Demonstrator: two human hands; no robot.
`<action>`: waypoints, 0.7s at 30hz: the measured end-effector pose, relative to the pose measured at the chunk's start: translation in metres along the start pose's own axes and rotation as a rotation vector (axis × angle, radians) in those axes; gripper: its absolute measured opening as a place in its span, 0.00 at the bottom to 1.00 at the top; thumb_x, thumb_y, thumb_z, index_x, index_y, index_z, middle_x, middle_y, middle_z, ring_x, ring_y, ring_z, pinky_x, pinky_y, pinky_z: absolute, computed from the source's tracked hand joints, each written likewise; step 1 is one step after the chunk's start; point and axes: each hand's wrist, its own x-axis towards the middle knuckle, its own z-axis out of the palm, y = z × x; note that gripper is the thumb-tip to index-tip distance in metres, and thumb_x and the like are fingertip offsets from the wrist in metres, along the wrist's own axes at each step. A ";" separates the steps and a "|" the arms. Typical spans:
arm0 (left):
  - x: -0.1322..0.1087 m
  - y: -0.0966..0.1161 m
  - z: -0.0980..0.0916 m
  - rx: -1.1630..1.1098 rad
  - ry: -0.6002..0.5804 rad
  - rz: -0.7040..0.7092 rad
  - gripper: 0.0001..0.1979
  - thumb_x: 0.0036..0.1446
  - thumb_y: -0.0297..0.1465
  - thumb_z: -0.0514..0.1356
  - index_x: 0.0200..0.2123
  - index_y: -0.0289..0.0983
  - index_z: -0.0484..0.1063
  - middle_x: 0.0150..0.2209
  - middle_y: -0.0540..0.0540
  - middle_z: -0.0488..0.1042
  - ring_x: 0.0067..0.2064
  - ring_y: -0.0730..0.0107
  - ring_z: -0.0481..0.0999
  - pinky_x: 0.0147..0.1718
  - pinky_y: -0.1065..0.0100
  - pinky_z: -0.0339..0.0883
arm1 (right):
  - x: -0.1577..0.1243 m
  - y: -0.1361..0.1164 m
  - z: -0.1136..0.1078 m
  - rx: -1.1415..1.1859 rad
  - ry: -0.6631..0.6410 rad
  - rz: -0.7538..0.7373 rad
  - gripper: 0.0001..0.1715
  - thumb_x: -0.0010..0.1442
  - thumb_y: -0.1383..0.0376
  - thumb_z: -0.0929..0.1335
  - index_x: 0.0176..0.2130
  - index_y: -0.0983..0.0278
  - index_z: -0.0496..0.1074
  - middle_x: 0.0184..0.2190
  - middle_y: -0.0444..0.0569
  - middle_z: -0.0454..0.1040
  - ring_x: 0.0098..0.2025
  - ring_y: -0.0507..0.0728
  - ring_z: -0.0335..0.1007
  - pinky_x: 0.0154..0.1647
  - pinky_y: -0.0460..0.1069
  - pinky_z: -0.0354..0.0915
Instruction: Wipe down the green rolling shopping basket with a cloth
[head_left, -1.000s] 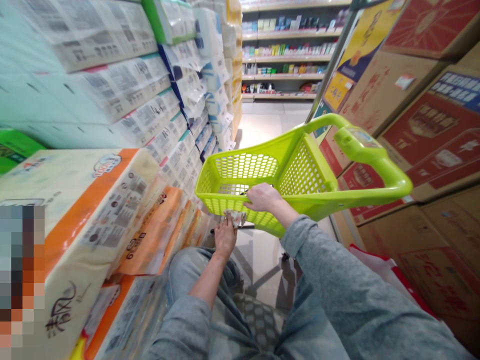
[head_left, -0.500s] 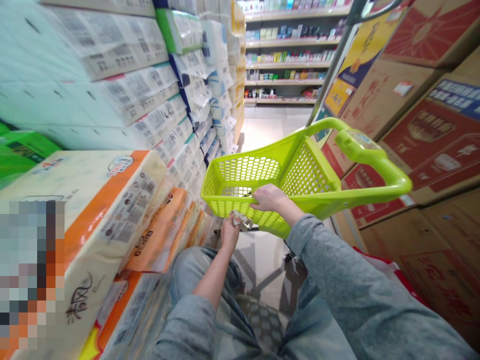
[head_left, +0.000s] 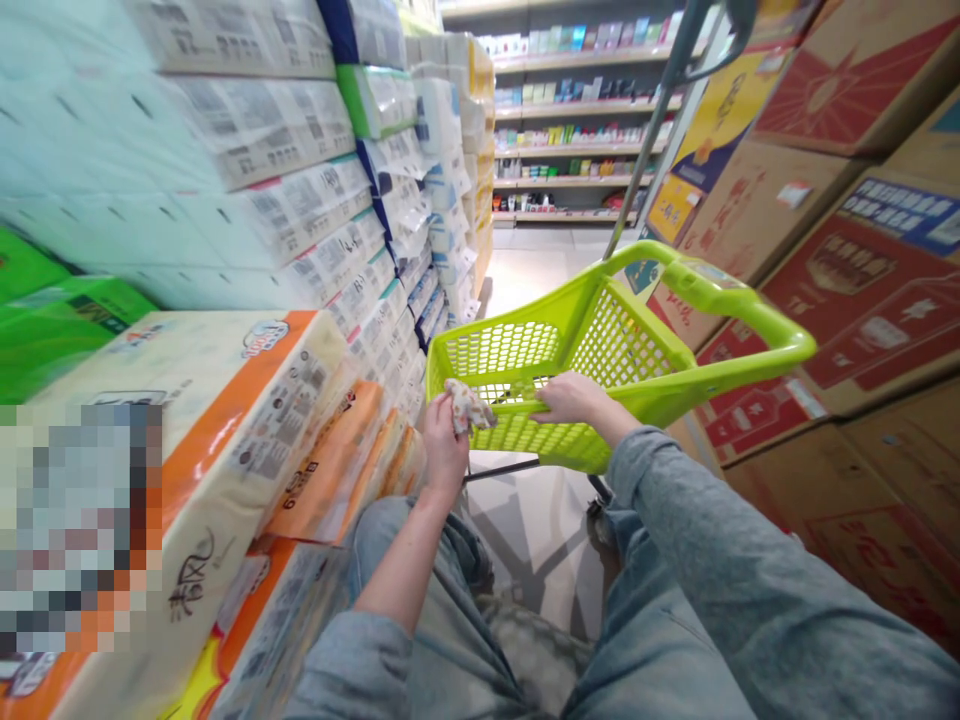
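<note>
A lime-green shopping cart [head_left: 615,405] with perforated basket walls stands in front of me, its handle to the right. My left hand [head_left: 444,445] is closed on a crumpled white cloth [head_left: 471,408] with a small coloured pattern. The cloth lies against the near rim of the basket, towards its left end. My right hand [head_left: 574,398] rests over the same rim further right, its fingers curled round the edge and their tips partly hidden. Between the hands, a small dark item I cannot make out shows inside the basket.
Orange-and-cream tissue packs [head_left: 270,400] are piled close on my left, with taller stacks of white packs [head_left: 300,190] behind. Cardboard cartons [head_left: 847,270] rise on the right beside a slanting metal pole [head_left: 645,140]. Stocked shelves [head_left: 577,145] stand beyond the pale floor [head_left: 525,270].
My left hand has lifted the cloth from below the basket's side up to its rim. My right hand has shifted slightly right along the rim. The view has tilted a little.
</note>
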 end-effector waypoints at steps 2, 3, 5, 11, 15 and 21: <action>0.013 0.005 0.004 0.058 -0.216 0.116 0.17 0.56 0.21 0.48 0.47 0.36 0.67 0.48 0.41 0.69 0.51 0.63 0.67 0.53 0.61 0.61 | -0.004 0.005 -0.001 0.017 -0.027 0.013 0.32 0.59 0.43 0.60 0.37 0.65 0.79 0.34 0.58 0.79 0.37 0.61 0.75 0.36 0.50 0.64; 0.016 0.008 0.009 0.101 -0.303 0.160 0.17 0.57 0.21 0.48 0.46 0.36 0.68 0.46 0.41 0.71 0.50 0.63 0.68 0.51 0.61 0.62 | -0.006 0.007 -0.002 0.029 -0.040 0.029 0.36 0.58 0.40 0.58 0.36 0.65 0.79 0.34 0.59 0.79 0.37 0.61 0.75 0.36 0.50 0.64; 0.019 0.014 0.019 0.201 -0.407 0.211 0.16 0.59 0.23 0.47 0.47 0.36 0.68 0.42 0.41 0.72 0.46 0.62 0.70 0.48 0.61 0.64 | -0.011 0.013 -0.002 0.053 -0.059 0.072 0.42 0.58 0.37 0.54 0.34 0.65 0.79 0.34 0.60 0.79 0.37 0.61 0.75 0.37 0.50 0.64; 0.009 0.018 0.029 0.321 -0.494 0.290 0.15 0.63 0.27 0.46 0.49 0.35 0.67 0.41 0.41 0.72 0.44 0.62 0.71 0.45 0.63 0.64 | -0.027 0.037 0.010 0.069 -0.052 0.219 0.46 0.63 0.41 0.47 0.32 0.63 0.80 0.34 0.59 0.79 0.39 0.62 0.75 0.38 0.52 0.63; 0.000 0.004 0.015 0.279 -0.544 0.331 0.13 0.62 0.25 0.46 0.46 0.35 0.67 0.43 0.42 0.72 0.46 0.64 0.70 0.47 0.64 0.64 | -0.039 0.051 0.019 0.082 -0.050 0.340 0.44 0.63 0.42 0.48 0.33 0.63 0.80 0.36 0.59 0.79 0.39 0.61 0.75 0.37 0.52 0.62; -0.009 0.010 0.019 0.323 -0.497 0.337 0.13 0.61 0.23 0.46 0.42 0.35 0.68 0.42 0.42 0.73 0.48 0.64 0.70 0.60 0.55 0.50 | -0.050 0.047 0.027 0.028 0.070 0.430 0.36 0.67 0.52 0.51 0.35 0.66 0.79 0.38 0.60 0.78 0.43 0.61 0.72 0.49 0.57 0.56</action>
